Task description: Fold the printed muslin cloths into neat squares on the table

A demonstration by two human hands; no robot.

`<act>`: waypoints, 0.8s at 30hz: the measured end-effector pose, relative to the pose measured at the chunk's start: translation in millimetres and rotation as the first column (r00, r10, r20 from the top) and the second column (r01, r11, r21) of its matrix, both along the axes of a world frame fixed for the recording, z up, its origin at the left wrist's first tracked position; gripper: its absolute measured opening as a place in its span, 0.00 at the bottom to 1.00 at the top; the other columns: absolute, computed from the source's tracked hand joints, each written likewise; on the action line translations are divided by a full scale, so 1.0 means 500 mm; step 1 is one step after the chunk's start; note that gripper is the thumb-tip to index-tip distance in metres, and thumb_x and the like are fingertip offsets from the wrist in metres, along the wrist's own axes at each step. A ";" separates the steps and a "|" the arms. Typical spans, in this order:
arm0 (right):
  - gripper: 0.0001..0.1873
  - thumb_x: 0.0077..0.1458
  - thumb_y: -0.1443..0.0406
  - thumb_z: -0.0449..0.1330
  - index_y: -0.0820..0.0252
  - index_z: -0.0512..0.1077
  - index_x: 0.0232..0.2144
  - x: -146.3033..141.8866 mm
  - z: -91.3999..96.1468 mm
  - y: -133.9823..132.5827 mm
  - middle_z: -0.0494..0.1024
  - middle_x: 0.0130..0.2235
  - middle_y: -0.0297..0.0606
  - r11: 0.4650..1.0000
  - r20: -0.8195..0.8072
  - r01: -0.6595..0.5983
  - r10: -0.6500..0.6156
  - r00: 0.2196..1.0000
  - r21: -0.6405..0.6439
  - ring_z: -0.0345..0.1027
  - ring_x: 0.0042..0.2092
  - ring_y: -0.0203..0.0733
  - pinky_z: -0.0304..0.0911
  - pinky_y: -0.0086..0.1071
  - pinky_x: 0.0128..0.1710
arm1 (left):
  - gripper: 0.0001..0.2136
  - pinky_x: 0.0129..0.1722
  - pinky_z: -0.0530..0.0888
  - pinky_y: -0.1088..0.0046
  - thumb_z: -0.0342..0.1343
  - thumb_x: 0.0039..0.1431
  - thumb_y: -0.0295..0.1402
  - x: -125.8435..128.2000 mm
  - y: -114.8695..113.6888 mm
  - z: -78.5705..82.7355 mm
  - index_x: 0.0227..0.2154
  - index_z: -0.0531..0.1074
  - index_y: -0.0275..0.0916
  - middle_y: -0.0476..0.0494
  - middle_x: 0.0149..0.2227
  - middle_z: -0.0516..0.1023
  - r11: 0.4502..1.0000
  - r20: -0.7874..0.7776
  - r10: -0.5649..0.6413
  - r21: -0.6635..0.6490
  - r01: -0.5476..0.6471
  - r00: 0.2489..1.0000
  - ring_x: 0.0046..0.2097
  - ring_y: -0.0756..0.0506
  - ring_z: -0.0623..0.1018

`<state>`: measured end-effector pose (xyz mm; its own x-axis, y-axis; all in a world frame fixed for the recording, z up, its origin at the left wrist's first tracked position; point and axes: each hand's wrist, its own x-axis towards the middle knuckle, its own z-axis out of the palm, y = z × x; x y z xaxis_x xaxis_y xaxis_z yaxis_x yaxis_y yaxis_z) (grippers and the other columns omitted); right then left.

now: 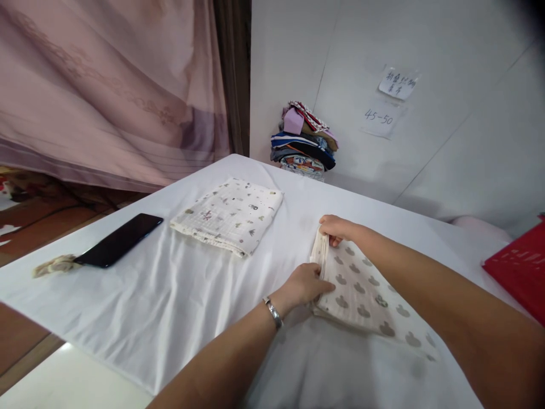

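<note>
From the head camera, looking down over a white-covered surface (145,295), two bare hands hold a cream cloth (357,284) with rows of grey motifs at the near right of the surface. The left hand (304,284), with a silver bracelet (273,313) at its wrist, is nearer the viewer; its thumb lies on top of the cloth and its fingers are pinched together over the layered, folded edge. The right hand (338,228) reaches in farther up that same edge, its fingers closed around the far corner. From there the cloth spreads rightward, partly hidden by the right forearm.

To the left, well apart, a second cloth (230,216) with small scattered prints lies folded flat. Farther left is a dark phone (123,240), a pale strap (57,264) at its near end. Beyond the far edge, a pile of folded fabrics (303,142) stands against a pale wall (289,51) bearing two handwritten paper notes (378,121). A pink curtain (114,74) hangs at upper left; something red (519,267) shows at far right
</note>
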<state>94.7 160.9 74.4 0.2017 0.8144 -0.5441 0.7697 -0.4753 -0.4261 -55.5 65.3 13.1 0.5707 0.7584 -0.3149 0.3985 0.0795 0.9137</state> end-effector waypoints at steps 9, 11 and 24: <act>0.30 0.47 0.74 0.54 0.69 0.58 0.54 -0.020 -0.030 -0.012 0.69 0.21 0.35 0.994 -0.112 0.091 -0.083 0.990 0.068 0.68 0.22 0.39 0.68 0.31 0.23 | 0.13 0.17 0.51 0.76 0.56 0.39 0.32 -0.034 0.028 0.013 0.14 0.55 0.39 0.57 0.15 0.53 0.994 -0.054 -0.017 -0.105 0.011 0.998 0.19 0.55 0.55; 0.30 0.50 0.72 0.53 0.68 0.55 0.56 -0.013 -0.030 -0.016 0.69 0.21 0.35 0.992 -0.145 0.093 -0.080 0.986 0.090 0.69 0.23 0.39 0.68 0.31 0.24 | 0.13 0.17 0.51 0.76 0.56 0.39 0.33 -0.036 0.028 0.014 0.14 0.55 0.39 0.57 0.14 0.53 0.994 -0.062 -0.024 -0.106 0.018 0.998 0.18 0.54 0.56; 0.17 0.56 0.68 0.47 0.58 0.69 0.46 0.035 -0.134 -0.169 0.68 0.54 0.43 0.520 0.269 -0.502 0.460 0.846 0.691 0.58 0.57 0.43 0.53 0.41 0.57 | 0.11 0.18 0.53 0.74 0.52 0.43 0.33 -0.035 0.024 0.020 0.14 0.55 0.40 0.55 0.11 0.55 0.996 -0.115 -0.055 -0.079 0.046 0.992 0.17 0.53 0.57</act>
